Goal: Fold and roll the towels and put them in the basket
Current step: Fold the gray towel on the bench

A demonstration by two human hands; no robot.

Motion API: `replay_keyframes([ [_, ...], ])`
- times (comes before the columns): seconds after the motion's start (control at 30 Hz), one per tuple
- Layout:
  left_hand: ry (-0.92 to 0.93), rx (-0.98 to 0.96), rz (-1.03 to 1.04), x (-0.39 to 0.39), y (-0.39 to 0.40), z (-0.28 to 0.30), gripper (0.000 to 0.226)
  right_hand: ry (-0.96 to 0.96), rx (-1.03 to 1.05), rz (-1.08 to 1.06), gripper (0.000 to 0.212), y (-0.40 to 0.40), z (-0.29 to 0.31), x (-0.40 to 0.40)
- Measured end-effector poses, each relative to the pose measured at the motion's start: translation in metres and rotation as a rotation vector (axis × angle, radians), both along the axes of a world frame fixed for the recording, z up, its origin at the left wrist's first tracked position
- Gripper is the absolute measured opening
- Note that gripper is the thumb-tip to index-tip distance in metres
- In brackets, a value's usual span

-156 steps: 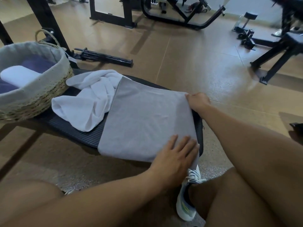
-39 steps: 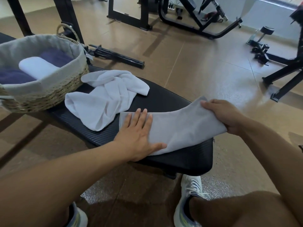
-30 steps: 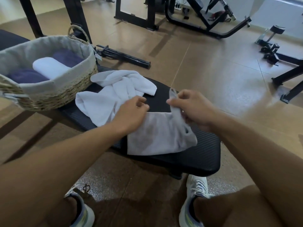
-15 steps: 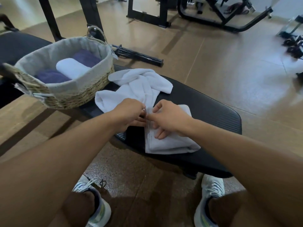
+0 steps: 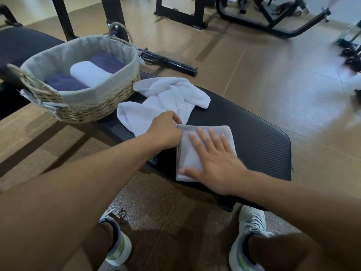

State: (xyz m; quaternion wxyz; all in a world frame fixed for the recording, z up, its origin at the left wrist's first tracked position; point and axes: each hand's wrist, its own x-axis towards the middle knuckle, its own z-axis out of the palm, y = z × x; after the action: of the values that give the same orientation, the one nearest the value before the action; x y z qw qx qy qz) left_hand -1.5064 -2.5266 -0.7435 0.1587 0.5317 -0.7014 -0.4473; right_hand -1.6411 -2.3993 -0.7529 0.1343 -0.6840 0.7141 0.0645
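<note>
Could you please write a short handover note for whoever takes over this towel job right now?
Left hand pinches the left edge of the grey towel; right hand lies flat on it.
Grey towel is folded small on the black bench, not yet rolled.
White towel lies crumpled beside the basket.
Done: one white roll and dark rolls in the basket.
Left: roll the grey towel, fold and roll the white one, basket both.

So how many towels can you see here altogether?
5. Three rolled ones sit in the basket: a white roll between two purple rolls. A crumpled white towel and a folded grey towel lie on the bench. The basket may hide more.
</note>
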Motion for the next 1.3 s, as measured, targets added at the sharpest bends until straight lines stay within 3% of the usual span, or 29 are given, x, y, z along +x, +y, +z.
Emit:
replay_keyframes([
  [0.13,-0.045,-0.036,-0.027,-0.001,-0.001,0.002,0.030,0.022,-0.080,-0.026,0.105,0.002,-0.014,0.011],
  [0.23,-0.105,-0.194,-0.066,-0.001,0.003,0.007,0.038,0.015,-0.053,-0.012,0.101,0.000,-0.015,0.008],
  [0.33,-0.261,-0.431,-0.155,-0.001,0.008,0.010,0.037,-0.200,0.019,-0.067,0.094,-0.005,0.007,0.005],
  [0.4,-0.319,-0.499,-0.201,-0.003,0.012,0.013,0.030,-0.371,-0.124,-0.194,0.075,-0.008,0.028,-0.003],
  [0.47,-0.288,-0.551,-0.216,-0.006,0.016,0.017,0.021,-0.324,-0.329,-0.294,0.057,-0.007,0.041,-0.019],
  [0.57,-0.256,-0.646,-0.240,-0.010,0.023,0.022,0.019,-0.212,-0.225,-0.459,0.055,-0.006,0.051,-0.047],
  [0.73,-0.404,-0.524,-0.485,-0.009,0.029,0.013,0.031,-0.203,0.291,-0.482,0.077,-0.004,0.043,-0.067],
  [0.83,-0.448,-0.477,-0.478,-0.009,0.029,0.015,0.032,-0.370,0.384,-0.485,0.061,-0.003,0.043,-0.067],
  [0.93,-0.442,-0.369,-0.395,-0.009,0.030,0.028,0.028,-0.428,0.246,-0.449,0.033,-0.004,0.049,-0.077],
  [1.03,-0.391,-0.050,-0.406,-0.005,0.032,0.033,0.040,-0.507,0.011,-0.420,0.038,-0.006,0.049,-0.094],
  [1.17,-0.368,-0.134,-0.324,0.000,0.021,0.029,0.084,-0.703,-0.089,-0.271,0.047,-0.006,0.046,-0.104],
  [1.2,-0.312,-0.135,-0.322,-0.001,0.018,0.027,0.086,-0.715,-0.127,-0.244,0.047,-0.007,0.045,-0.104],
  [1.3,-0.144,-0.161,-0.317,-0.006,0.012,0.022,0.047,-0.699,-0.277,-0.211,0.045,-0.011,0.042,-0.102],
])
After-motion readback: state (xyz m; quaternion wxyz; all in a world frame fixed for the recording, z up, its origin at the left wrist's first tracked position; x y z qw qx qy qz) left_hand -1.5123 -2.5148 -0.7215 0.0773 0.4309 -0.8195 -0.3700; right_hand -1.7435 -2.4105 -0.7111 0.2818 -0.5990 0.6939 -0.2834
